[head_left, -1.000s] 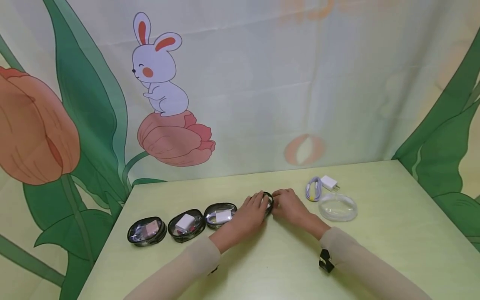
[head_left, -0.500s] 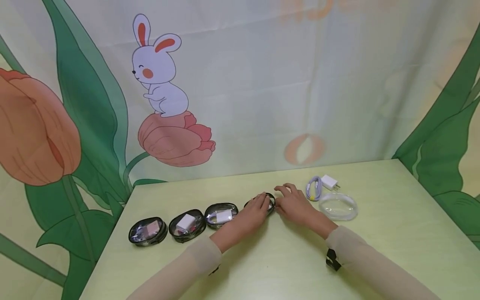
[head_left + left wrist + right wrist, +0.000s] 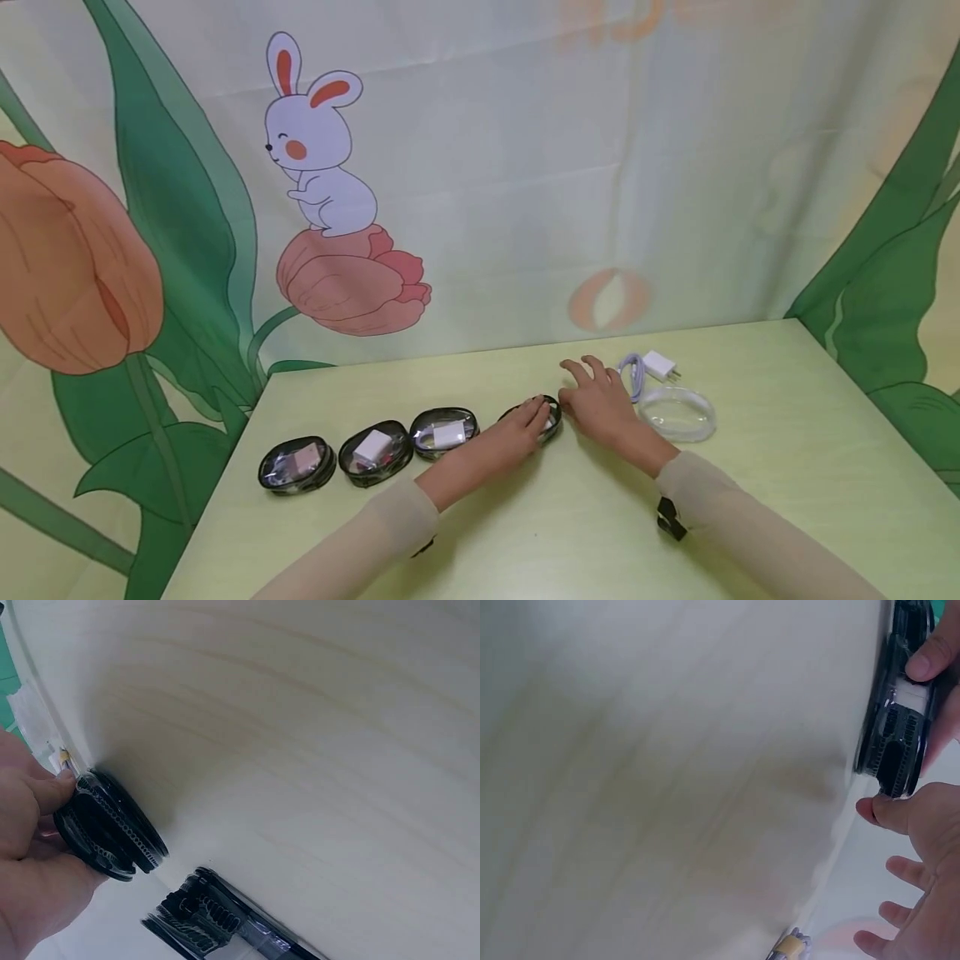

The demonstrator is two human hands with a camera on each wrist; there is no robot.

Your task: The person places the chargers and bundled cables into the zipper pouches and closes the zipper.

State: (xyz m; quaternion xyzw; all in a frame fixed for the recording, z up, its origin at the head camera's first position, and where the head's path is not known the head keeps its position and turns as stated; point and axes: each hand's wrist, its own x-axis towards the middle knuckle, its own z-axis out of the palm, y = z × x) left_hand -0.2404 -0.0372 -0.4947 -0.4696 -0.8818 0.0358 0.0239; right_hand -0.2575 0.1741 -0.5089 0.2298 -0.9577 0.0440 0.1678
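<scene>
A small oval pouch with a clear top and black edging (image 3: 556,414) lies on the table under my left hand (image 3: 517,433). That hand grips it, fingers over the top and thumb on the side; the pouch's zipper teeth (image 3: 900,727) show in the right wrist view. At the pouch's right end my right hand (image 3: 602,408) has thumb and forefinger pinched together on what looks like the zipper pull, mostly hidden by the fingertips. Its other fingers (image 3: 905,870) are spread apart. The pouch's contents are largely covered; something white shows inside.
Three similar filled pouches stand to the left: a near one (image 3: 444,433), a middle one (image 3: 375,452) and a far-left one (image 3: 297,465). Right of my right hand lie a coiled lilac cable (image 3: 636,377), a white charger plug (image 3: 660,366) and a clear round-edged case (image 3: 677,414).
Both hands and the pouch have shifted a little to the right. The right hand's free fingers have lifted and spread. The other pouches stay put.
</scene>
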